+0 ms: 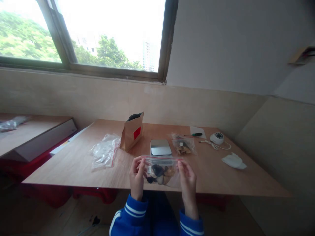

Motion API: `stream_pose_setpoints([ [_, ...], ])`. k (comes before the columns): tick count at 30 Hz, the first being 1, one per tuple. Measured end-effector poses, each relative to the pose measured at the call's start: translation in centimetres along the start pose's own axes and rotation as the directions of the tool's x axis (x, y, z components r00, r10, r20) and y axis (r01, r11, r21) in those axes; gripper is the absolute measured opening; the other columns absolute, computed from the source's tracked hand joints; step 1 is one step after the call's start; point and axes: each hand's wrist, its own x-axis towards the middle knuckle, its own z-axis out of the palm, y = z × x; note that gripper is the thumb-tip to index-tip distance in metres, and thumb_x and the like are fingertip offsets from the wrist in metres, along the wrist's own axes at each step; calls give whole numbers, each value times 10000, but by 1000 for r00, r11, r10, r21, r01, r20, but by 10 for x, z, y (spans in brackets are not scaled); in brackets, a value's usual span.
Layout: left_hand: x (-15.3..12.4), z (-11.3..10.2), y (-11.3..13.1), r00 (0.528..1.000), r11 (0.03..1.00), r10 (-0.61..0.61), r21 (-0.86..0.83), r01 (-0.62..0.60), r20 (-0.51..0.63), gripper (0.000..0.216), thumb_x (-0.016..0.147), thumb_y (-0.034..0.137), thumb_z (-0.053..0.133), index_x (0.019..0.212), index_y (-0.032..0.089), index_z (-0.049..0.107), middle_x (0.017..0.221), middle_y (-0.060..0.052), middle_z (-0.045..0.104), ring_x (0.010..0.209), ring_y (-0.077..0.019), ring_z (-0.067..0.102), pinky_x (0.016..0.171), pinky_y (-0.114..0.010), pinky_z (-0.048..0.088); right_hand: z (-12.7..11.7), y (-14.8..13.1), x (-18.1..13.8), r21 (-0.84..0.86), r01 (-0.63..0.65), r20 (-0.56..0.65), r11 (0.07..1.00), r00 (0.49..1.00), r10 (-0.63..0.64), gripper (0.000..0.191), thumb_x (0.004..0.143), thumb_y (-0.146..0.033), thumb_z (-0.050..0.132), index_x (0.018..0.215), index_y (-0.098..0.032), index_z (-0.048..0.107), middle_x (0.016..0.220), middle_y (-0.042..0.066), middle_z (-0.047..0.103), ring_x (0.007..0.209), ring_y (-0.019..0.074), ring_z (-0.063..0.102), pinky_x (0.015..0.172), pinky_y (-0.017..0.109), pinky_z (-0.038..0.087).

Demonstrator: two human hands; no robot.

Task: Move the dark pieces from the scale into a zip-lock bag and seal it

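**Both hands pinch a filled zip bag at the worktop's near edge**

While the left hand grips the left end of a clear zip bag and the right hand grips its right end, the bag hangs between them at lower centre of the frame, just over the near edge of the worktop. Both hands are closed on the bag near its red seal strip, fingers in front, thumbs behind. Dark and tan pieces show through the plastic; what they are cannot be told.

Just beyond the bag lies a flat silver scale. To the right of the scale sits a second zip bag with tan pieces in it. Left of the scale stands a brown paper pouch with a red label, its top open. Further left lies a heap of empty clear bags. Toward the right side of the worktop are a green-handled screwdriver, a round white device with a cord, and a white crumpled cloth. A window fills the upper left.
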Motion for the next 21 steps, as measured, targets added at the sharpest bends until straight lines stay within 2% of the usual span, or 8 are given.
stream_pose_setpoints([
  [4,1,-6,3,1000,1000,-6,30,6,21,286,765,448,659,847,174,640,750,-14,656,681,-139,615,561,-214,482,-1,-3,-1,22,-33,3,999,999,33,425,709,-561,683,870,-168,685,776,57,702,704,201,638,689,324,517],
  [7,4,-10,6,999,999,15,43,-17,30,269,773,434,659,840,174,657,803,-24,674,811,-164,633,730,-250,508,2,-6,-3,-10,14,51,1000,999,-13,407,751,-555,651,890,-174,686,773,48,684,697,192,620,694,319,513],
  [9,6,-12,7,999,998,34,44,-35,24,256,780,425,658,836,175,658,815,-19,672,826,-161,626,778,-256,497,4,-7,-3,-27,49,87,998,995,-47,395,784,-558,616,870,-178,687,752,42,668,676,186,608,679,312,511],
  [12,7,-16,5,999,998,45,48,-46,16,258,783,428,658,830,175,657,807,-15,663,812,-164,618,771,-262,493,6,-5,-4,-32,78,94,996,993,-74,390,800,-562,598,810,-180,676,725,42,657,636,178,596,654,308,508],
  [18,0,-22,1,999,997,38,70,-36,-18,262,756,423,688,817,170,662,758,-8,653,751,-159,604,722,-253,481,5,1,-10,-19,102,-3,995,995,-102,342,823,-517,599,787,-182,659,728,38,651,674,172,600,663,286,501],
  [21,-4,-21,-1,996,998,52,49,-48,-76,258,762,421,683,804,167,653,744,-7,649,731,-154,599,706,-250,475,7,-4,-14,-19,134,-8,991,991,-134,335,834,-504,590,773,-179,644,696,25,628,653,160,580,645,271,491],
])
